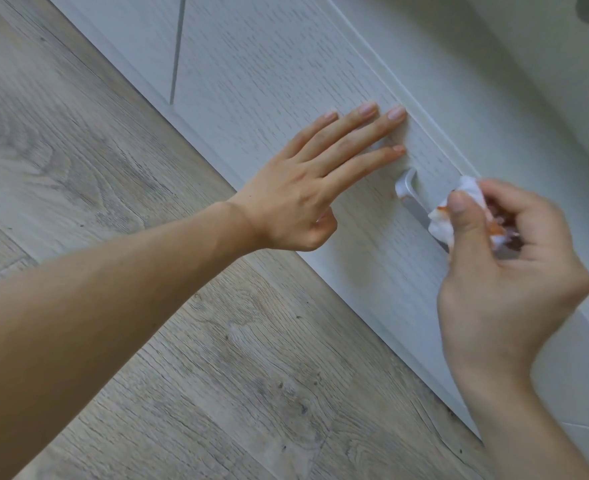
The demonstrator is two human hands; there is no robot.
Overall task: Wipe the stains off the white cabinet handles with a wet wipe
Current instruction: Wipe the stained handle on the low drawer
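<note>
Head view, right hand: right hand point(504, 271) pinches a crumpled wet wipe point(440, 228) between thumb and curled fingers; the wipe shows orange smears.

Head view, wipe contact: wipe appears pressed on the lower-right stretch of the cabinet handle point(411, 199); exact contact is partly hidden by the thumb.

Head view, handle axis: long axis runs diagonally, from upper left down to lower right. Only the upper-left end and a short run of bar show; the rest is hidden behind wipe and hand.

Head view, stain left: small orange-brown mark at the handle's upper-left end, near the bend, on the far side of the wipe from the right hand.

Head view, left hand: left hand point(307, 192) lies flat with straight fingers on the white cabinet door point(269, 81), just up-left of the handle, holding nothing.

Head view, nearer hand: the right is on the handle; the left is just beside it.

Judgement: the next stroke should run up-left along the bar.

Surroundings: grey wood-grain floor point(78, 150) below the door.
</note>
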